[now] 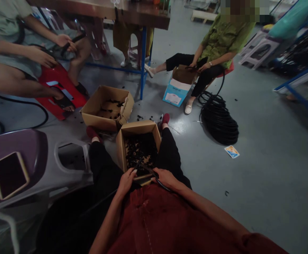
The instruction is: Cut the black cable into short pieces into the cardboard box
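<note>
My left hand (126, 180) is closed on a black rubber strip (138, 164), whose end sticks up past the fingers. A length of black strip also runs back under my left wrist. My right hand (167, 178) is closed around a dark slender tool (148, 169), perhaps scissors; its exact kind is not clear. The tool's tip meets the strip in front of my left hand. Both hands are over the near edge of an open cardboard box (120, 150) between my legs, which holds many small black pieces (140, 146).
Another cardboard box (92, 114) with black scraps stands beyond. At left, a phone (11, 174) lies on a purple stool (37, 144). Coiled black tubing (218, 121) and a card (232, 151) lie on the floor at right. Seated people work nearby, one with a blue-white box (176, 93).
</note>
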`<state>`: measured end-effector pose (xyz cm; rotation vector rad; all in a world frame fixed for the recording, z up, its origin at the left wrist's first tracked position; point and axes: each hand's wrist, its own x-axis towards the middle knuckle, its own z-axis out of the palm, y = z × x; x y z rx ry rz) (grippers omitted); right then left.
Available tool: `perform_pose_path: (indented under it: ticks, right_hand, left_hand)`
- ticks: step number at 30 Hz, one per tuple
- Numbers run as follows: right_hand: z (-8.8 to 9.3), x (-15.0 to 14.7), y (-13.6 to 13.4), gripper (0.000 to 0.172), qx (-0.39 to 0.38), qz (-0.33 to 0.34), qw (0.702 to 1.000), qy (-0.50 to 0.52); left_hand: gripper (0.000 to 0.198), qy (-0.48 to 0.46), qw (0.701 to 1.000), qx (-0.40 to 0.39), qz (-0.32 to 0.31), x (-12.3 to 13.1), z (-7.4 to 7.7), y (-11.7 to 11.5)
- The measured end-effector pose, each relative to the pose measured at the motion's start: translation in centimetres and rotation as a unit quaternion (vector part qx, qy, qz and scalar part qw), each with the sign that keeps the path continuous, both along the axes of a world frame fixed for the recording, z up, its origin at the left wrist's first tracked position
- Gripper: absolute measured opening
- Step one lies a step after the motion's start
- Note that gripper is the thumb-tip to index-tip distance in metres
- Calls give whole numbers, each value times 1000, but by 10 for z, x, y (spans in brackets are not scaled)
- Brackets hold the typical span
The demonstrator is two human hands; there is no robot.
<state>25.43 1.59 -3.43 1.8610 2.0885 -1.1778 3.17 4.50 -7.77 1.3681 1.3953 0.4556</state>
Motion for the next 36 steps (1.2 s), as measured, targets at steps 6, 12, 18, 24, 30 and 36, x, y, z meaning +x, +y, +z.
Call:
perform_pose_path:
  ticks: [6,12,18,24,30,36]
  right_hand:
    - [-3,1,0,35,-1,10,1000,11]
    - [-7,3,2,40,-19,17,999,41]
    - [-9,2,3,42,-25,7,999,47]
    - [-6,-1,3,31,-19,5,1000,24]
    - [-6,0,1,27,12,2,999,38]
    - [-11,1,0,26,12,7,999,32]
  left_hand:
    - [36,28,999,15,-8,2,6,-3]
    - [41,55,997,25,-50,-1,6,-6]
    - [43,57,997,20,-51,1,6,-7]
    - [37,22,999,3,-42,0,13,-3]
    - [36,-116,985,-92,-89,-12,18,8]
    - [38,-110,989,-75,-70,-10,18,7]
